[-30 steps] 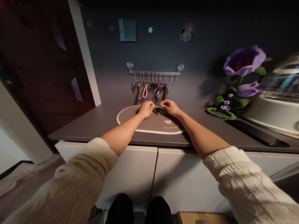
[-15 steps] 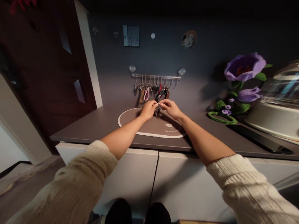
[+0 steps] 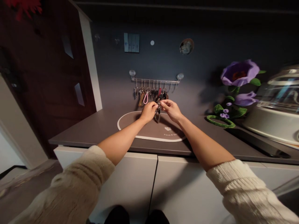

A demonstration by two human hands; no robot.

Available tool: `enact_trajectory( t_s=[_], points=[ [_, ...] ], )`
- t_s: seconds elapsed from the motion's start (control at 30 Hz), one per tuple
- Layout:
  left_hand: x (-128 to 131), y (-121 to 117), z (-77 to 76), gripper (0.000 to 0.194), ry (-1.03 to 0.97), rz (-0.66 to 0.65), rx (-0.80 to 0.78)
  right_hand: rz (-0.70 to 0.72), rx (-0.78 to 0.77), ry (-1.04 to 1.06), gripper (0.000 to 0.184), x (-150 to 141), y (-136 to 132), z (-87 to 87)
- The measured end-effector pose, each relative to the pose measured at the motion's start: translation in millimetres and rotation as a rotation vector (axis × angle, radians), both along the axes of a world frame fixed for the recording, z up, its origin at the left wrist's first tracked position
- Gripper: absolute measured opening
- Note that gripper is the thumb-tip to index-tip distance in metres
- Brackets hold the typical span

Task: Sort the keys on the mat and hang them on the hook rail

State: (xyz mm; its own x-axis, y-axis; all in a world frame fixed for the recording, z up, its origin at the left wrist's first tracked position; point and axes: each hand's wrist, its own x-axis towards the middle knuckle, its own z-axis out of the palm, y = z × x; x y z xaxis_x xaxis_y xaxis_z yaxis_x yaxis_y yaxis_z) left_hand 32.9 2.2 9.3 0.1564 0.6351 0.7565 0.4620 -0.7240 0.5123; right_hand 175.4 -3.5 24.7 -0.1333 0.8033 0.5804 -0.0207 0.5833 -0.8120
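My left hand (image 3: 149, 112) and my right hand (image 3: 171, 109) meet above a brown oval mat (image 3: 137, 126), thumbs and fingers pinched together. Between them hangs a bunch of keys (image 3: 158, 115), gripped near its top by both hands. The ring at the pinch is too small to make out well. Just behind, a clear hook rail (image 3: 155, 81) on the wall carries several key sets, among them one with a pink loop (image 3: 146, 98) and one with a brown strap (image 3: 141, 100).
Purple fabric flowers (image 3: 240, 74) stand to the right on the dark counter (image 3: 77, 129). Beside them are a flat black device (image 3: 263, 144) and a white appliance with a clear dome (image 3: 273, 121). White cabinet doors (image 3: 182, 183) lie below, and a dark red door (image 3: 51, 77) is on the left.
The view has tilted up slightly, so the wall and counter sit lower in the picture. Both hands still pinch at the keys, which have turned a little as they hang.
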Motion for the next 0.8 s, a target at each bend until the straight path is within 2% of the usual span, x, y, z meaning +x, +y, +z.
enact_trajectory(
  t_s=[0.17, 0.3, 0.53, 0.8],
  points=[
    [-0.4, 4.4, 0.6, 0.015, -0.141, -0.013, -0.026, 0.057, -0.059, -0.016, 0.034, -1.7, -1.2, -1.9],
    [-0.3, 6.1, 0.3, 0.015, -0.198, -0.02, -0.06, 0.05, -0.082, -0.01, 0.034, -2.3, -2.1, -3.1],
    [0.2, 1.5, 0.3, 0.016, -0.191, -0.023, -0.035, 0.013, -0.086, 0.007, 0.028, -0.2, -1.1, -3.5],
    [0.2, 3.5, -5.1, 0.019, -0.127, -0.013, 0.015, 0.016, -0.094, 0.067, 0.033, 1.2, -2.8, -5.9]
  ],
)
